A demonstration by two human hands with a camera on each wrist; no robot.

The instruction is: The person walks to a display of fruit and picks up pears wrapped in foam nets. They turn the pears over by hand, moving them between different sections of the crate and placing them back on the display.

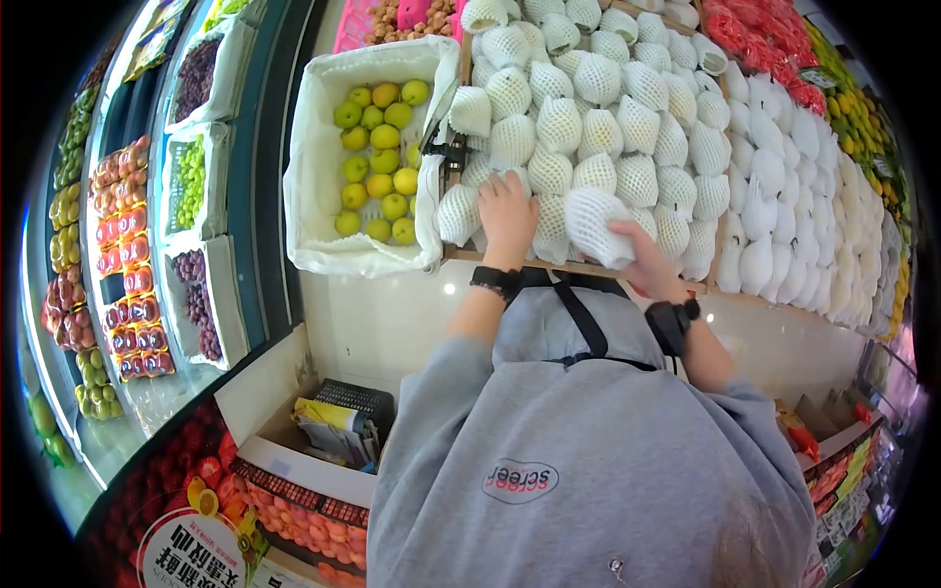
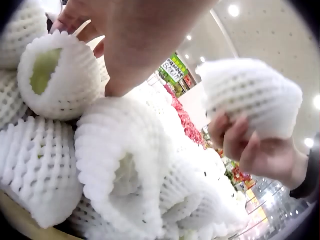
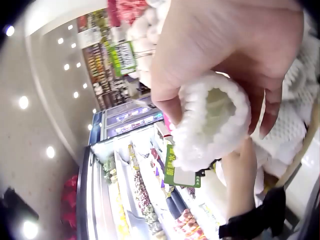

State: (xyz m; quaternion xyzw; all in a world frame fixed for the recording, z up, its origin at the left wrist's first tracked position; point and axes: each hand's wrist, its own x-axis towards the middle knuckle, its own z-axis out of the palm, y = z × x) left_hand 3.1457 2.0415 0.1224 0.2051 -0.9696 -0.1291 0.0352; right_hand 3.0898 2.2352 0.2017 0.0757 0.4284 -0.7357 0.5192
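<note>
Rows of fruit in white foam net sleeves fill a wooden-edged display. My right hand grips one sleeved fruit above the front rows; in the right wrist view, pale green fruit shows through that sleeve's open end, between thumb and fingers. My left hand lies over the sleeved fruit at the display's front left corner, its fingers reaching among them. In the left wrist view its fingertips touch behind a sleeved fruit; whether they hold one is hidden.
Left of the display stands a white-lined crate of yellow-green fruit. A black clamp sits on the edge between them. Refrigerated shelves line the far left. Below is a box with a dark basket. More wrapped fruit lies at right.
</note>
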